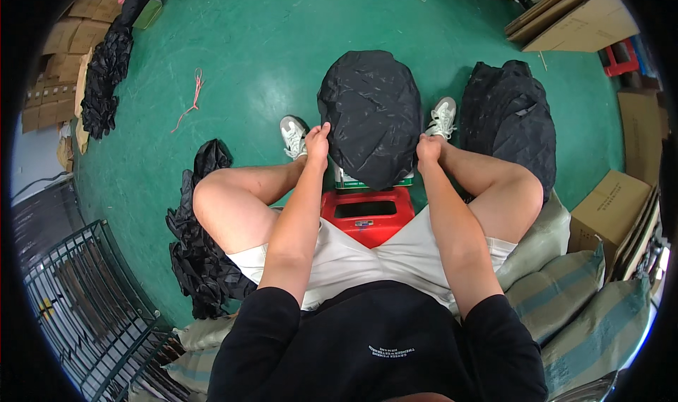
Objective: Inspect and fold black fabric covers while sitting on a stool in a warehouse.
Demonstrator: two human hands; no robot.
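Observation:
A wrinkled black fabric cover [371, 112], rounded in outline, is spread between my feet. My left hand [318, 144] pinches its left edge, fingers closed. On the opposite side, my right hand [429, 150] is closed on its right edge. Below the cover's near edge shows part of a green-and-white box or tin [342, 179]; the rest of it is hidden. Nearer to me, between my thighs, is a red plastic stool [404, 203] with an opening in it.
Black fabric lies in a heap [201, 250] on my left and a stack [510, 116] on my right. Pink string [195, 95] lies on the green floor. Woven sacks [561, 285] and a cardboard box [609, 206] stand at right, a metal rack [92, 307] at lower left.

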